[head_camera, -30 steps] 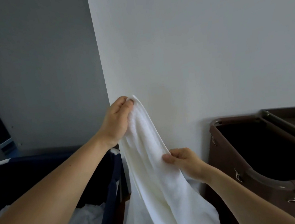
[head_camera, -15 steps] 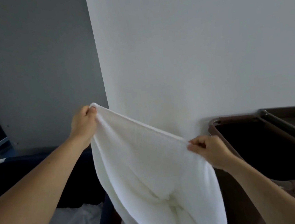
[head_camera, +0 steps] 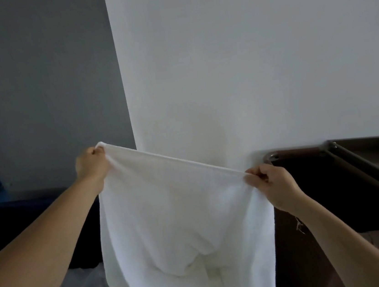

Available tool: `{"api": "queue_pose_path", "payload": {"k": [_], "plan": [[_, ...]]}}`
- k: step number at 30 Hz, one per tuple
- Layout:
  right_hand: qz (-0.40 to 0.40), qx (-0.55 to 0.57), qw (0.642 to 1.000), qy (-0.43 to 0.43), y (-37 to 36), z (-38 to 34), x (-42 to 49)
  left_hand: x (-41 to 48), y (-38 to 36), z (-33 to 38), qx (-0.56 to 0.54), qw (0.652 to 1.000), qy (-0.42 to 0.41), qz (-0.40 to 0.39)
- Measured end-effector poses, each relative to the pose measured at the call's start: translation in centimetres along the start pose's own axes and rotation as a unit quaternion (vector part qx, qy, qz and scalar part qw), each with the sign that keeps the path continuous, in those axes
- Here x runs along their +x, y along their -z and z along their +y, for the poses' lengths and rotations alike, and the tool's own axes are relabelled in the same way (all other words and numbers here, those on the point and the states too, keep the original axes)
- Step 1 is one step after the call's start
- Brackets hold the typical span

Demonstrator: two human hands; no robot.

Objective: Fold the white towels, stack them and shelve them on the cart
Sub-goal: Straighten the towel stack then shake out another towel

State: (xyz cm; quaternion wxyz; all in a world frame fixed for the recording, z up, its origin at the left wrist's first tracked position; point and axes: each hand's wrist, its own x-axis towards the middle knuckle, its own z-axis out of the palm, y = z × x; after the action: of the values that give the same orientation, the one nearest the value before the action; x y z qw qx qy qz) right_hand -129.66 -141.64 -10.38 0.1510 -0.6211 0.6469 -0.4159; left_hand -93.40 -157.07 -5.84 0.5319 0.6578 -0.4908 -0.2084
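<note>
Fingers (head_camera: 254, 176) of both hands are clenched, each hand pinching a top corner of a white towel (head_camera: 180, 216). A second ago the left hand (head_camera: 92, 163) held it bunched above the right hand (head_camera: 275, 187). Now the hands have drawn apart and the top hem runs taut between them, the left end higher. The towel hangs open in the air just left of the brown cart (head_camera: 304, 153), its lower part rumpled. It looks spread for a first fold, not yet made.
</note>
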Motion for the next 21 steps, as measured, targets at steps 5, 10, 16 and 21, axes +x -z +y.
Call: {"api": "queue_pose_path", "payload": {"k": [5,10,16,21], "plan": [[-0.129,-0.106,0.985,-0.045,-1.3,2.8,-1.3,-0.3,-0.2,-0.9,0.002,1.0,-0.016,-0.014],[0.018,-0.003,0.999,-0.033,0.3,1.1,-0.7,-1.2,-0.8,-1.5,0.031,0.998,-0.028,-0.036],[-0.02,-0.001,1.0,0.01,-0.2,-3.0,0.3,-5.3,-3.6,0.2,0.067,0.98,-0.146,-0.121],[-0.089,-0.056,0.991,0.08,-2.7,-6.7,0.8,-12.6,-5.9,2.5,0.022,0.887,-0.337,-0.315]]}}
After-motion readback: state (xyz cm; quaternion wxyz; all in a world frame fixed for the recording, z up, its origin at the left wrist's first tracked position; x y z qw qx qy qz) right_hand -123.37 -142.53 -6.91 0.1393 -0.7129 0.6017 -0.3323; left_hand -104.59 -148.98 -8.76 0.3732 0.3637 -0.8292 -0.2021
